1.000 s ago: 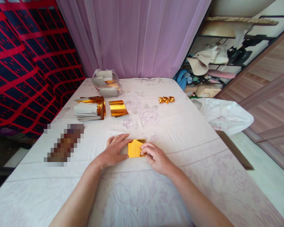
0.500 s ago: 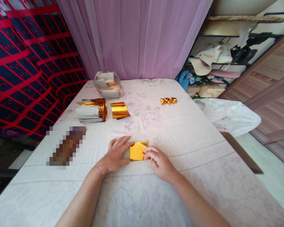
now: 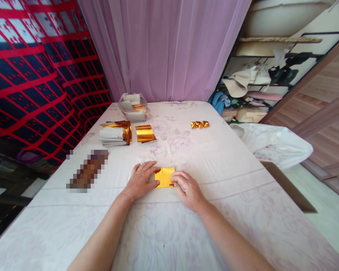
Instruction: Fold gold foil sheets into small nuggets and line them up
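Note:
A sheet of gold foil paper (image 3: 164,177) lies flat on the table between my two hands. My left hand (image 3: 141,180) rests on the cloth with its fingers spread, and its thumb and index fingertip touch the paper's left edge. At the right edge, my right hand (image 3: 188,188) has its fingers bent together on the paper. The thumb is low at that edge, and part of the grip is hidden behind the fingers. Ahead lies a smaller pile of gold foil sheets (image 3: 145,134). Left of it stands a thick folded stack of foil paper (image 3: 115,134), its pale backs showing.
A clear plastic bag (image 3: 134,107) of more foil paper sits at the table's far edge. Several folded gold foil pieces (image 3: 199,124) lie at the far right. A pixelated patch (image 3: 89,171) covers something on the left. A white plastic bag (image 3: 279,145) is beyond the table's right side.
The camera view has tilted and shifted slightly. The dark patch at the paper's upper right corner no longer shows. Both hands stay at the paper's edges, the right one moved only a little.

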{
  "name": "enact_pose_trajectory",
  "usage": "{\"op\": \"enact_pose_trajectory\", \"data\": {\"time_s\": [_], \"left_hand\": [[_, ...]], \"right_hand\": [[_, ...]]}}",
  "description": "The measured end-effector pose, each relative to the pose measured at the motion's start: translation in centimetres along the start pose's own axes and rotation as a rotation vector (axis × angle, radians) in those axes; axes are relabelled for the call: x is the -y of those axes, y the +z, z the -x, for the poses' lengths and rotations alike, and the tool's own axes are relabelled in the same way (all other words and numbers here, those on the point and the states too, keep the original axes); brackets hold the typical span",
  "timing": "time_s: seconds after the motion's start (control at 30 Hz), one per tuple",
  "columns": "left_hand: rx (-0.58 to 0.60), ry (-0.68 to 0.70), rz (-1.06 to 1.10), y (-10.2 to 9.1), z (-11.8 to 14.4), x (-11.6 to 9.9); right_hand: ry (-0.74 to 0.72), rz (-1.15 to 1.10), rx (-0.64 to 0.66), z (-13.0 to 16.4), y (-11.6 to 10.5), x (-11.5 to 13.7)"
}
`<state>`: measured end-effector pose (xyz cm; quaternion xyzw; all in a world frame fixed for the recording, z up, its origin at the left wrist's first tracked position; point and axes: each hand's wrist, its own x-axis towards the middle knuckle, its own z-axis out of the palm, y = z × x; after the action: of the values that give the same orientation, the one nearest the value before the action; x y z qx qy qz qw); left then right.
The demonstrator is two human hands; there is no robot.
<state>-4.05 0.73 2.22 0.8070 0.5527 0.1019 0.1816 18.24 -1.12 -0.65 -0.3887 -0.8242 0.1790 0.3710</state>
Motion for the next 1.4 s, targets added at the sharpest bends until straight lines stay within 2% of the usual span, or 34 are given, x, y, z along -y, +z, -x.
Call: {"op": "enact_pose_trajectory", "data": {"time_s": [0.07,0.13,0.23,0.37,0.6,0.7,0.77,0.83,0.93,1.1,1.4], "left_hand": [[-0.013,0.004,-0.005,0.0,0.0,0.0],[-0.017,0.006,-0.01,0.0,-0.1,0.1],[-0.018,0.008,-0.022,0.2,-0.2,0.3],[-0.012,0.004,-0.039,0.5,-0.2,0.6],[0.0,-0.005,-0.068,0.4,-0.3,0.5],[0.013,0.012,-0.087,0.4,-0.2,0.6],[0.017,0.021,-0.091,0.4,-0.1,0.6],[0.018,0.026,-0.09,0.4,0.0,0.6],[0.032,0.033,-0.081,0.2,0.1,0.5],[0.076,0.012,-0.078,0.0,0.1,0.4],[0.102,-0.003,-0.057,0.1,0.0,0.5]], "right_hand": [[0.004,0.12,0.0,-0.4,0.1,0.7],[0.046,0.226,0.084,-0.9,0.5,1.4],[0.1,0.293,0.276,-1.7,1.3,1.9],[0.194,0.36,0.397,-1.9,1.7,1.9],[0.306,0.454,0.443,-0.4,0.4,1.0],[0.341,0.484,0.425,-0.2,-0.4,0.9],[0.328,0.493,0.39,-0.1,-0.8,1.2],[0.244,0.467,0.391,0.2,-0.8,1.8],[0.112,0.354,0.511,0.7,-0.4,2.8],[0.141,0.301,0.592,1.6,-0.3,3.1],[0.213,0.434,0.638,3.0,-2.6,2.7]]}}
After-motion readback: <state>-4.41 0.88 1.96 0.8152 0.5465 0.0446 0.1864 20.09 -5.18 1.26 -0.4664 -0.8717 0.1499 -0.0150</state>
